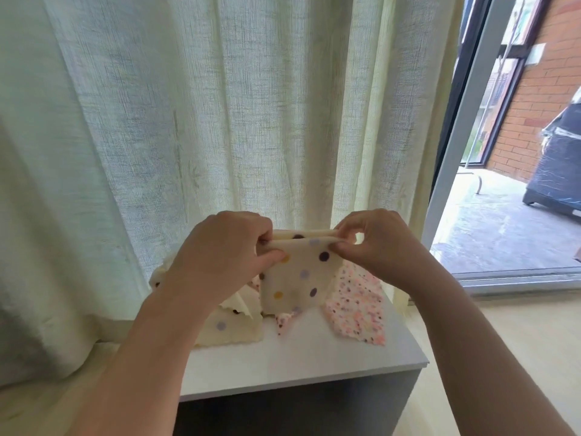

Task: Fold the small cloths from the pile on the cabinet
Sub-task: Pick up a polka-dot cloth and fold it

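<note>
**One cloth mid-fold above the cabinet; the pile under it is not yet folded.**

On the left part of the white-topped grey cabinet [298,363] lies a loose cream cloth with scattered coloured dots [229,328], rumpled and unfolded. Above the cabinet's middle, the left hand [220,256] pinches one end of the top edge of a cream square cloth with purple, brown and yellow polka dots [298,278]. That edge shows two layers, so the cloth hangs doubled, its lower edge just over the pile. The right hand [374,247] pinches the other end, so the hands are apart, both clamped on this cloth. On the right part of the cabinet lies a white cloth speckled pink [358,309], spread flat and unfolded. No finished folded cloth shows on the cabinet. Judged: one half-fold is made, and at least two cloths remain.
</note>
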A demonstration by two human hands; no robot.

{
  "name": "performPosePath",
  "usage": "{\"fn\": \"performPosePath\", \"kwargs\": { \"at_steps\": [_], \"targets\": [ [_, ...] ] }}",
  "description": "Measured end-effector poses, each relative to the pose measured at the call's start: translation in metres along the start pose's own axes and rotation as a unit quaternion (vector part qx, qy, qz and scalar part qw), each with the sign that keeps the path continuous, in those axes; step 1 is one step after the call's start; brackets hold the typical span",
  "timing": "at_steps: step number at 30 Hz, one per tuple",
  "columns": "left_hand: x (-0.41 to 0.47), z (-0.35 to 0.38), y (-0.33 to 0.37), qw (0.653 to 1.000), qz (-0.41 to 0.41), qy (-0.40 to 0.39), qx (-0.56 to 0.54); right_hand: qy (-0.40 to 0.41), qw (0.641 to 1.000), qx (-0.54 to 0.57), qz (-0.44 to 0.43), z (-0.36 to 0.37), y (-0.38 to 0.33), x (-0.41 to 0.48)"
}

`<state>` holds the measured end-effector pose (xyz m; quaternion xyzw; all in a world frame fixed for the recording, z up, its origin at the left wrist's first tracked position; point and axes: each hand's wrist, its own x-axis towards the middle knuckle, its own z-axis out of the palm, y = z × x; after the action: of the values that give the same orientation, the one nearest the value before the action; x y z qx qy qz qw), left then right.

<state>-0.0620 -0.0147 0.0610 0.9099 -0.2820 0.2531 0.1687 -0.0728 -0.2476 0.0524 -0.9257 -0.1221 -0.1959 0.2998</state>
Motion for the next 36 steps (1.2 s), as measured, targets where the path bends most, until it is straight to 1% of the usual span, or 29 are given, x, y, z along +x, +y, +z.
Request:
{"fn": "performPosePath", "kwargs": {
  "at_steps": [6,9,12,15,18,20,21,23,24,25,27,29,30,31,33,34,35,36],
  "targets": [
    [0.004,0.009,-0.006,1.0,0.006,0.0,0.017,-0.008,1.0,-0.012,0.025,-0.002,-0.003,0.007],
    [0.015,0.022,-0.021,0.997,0.054,-0.055,-0.009,-0.027,0.999,-0.038,0.017,0.002,0.008,0.02],
    [0.033,0.037,-0.035,0.987,0.103,-0.111,-0.047,-0.038,0.999,-0.017,0.005,0.006,0.031,0.038],
    [0.058,0.052,-0.054,0.98,0.117,-0.159,-0.009,-0.044,0.999,0.012,-0.01,0.01,0.053,0.064],
    [0.086,0.06,-0.068,0.974,0.116,-0.184,0.065,-0.074,0.996,0.038,-0.011,0.013,0.067,0.091],
    [0.101,0.058,-0.074,0.973,0.096,-0.198,0.072,-0.09,0.994,0.055,0.0,0.013,0.069,0.107],
    [0.108,0.056,-0.075,0.976,0.078,-0.198,0.041,-0.092,0.993,0.067,0.009,0.01,0.068,0.114],
    [0.121,0.045,-0.074,0.982,0.016,-0.174,-0.066,-0.091,0.989,0.109,0.042,-0.002,0.063,0.129],
    [0.128,0.038,-0.073,0.979,-0.03,-0.161,-0.12,-0.09,0.985,0.134,0.063,-0.011,0.058,0.138],
    [0.136,0.028,-0.07,0.969,-0.081,-0.156,-0.175,-0.091,0.978,0.166,0.084,-0.02,0.054,0.148],
    [0.157,0.007,-0.063,0.926,-0.169,-0.159,-0.299,-0.095,0.953,0.263,0.12,-0.043,0.042,0.167],
    [0.181,-0.021,-0.052,0.868,-0.229,-0.168,-0.407,-0.092,0.913,0.367,0.152,-0.071,0.026,0.184],
    [0.194,-0.038,-0.044,0.842,-0.249,-0.176,-0.445,-0.088,0.887,0.418,0.174,-0.085,0.016,0.192],
    [0.208,-0.055,-0.034,0.816,-0.268,-0.184,-0.478,-0.08,0.855,0.47,0.204,-0.102,0.006,0.201],
    [0.233,-0.089,-0.013,0.76,-0.318,-0.184,-0.536,-0.068,0.772,0.574,0.265,-0.14,-0.017,0.218],
    [0.245,-0.104,-0.002,0.735,-0.344,-0.173,-0.559,-0.086,0.729,0.615,0.29,-0.158,-0.029,0.226],
    [0.257,-0.12,0.009,0.721,-0.366,-0.156,-0.568,-0.118,0.693,0.638,0.312,-0.175,-0.041,0.232],
    [0.268,-0.134,0.021,0.721,-0.387,-0.135,-0.559,-0.146,0.668,0.645,0.341,-0.189,-0.053,0.234]
  ]
}}
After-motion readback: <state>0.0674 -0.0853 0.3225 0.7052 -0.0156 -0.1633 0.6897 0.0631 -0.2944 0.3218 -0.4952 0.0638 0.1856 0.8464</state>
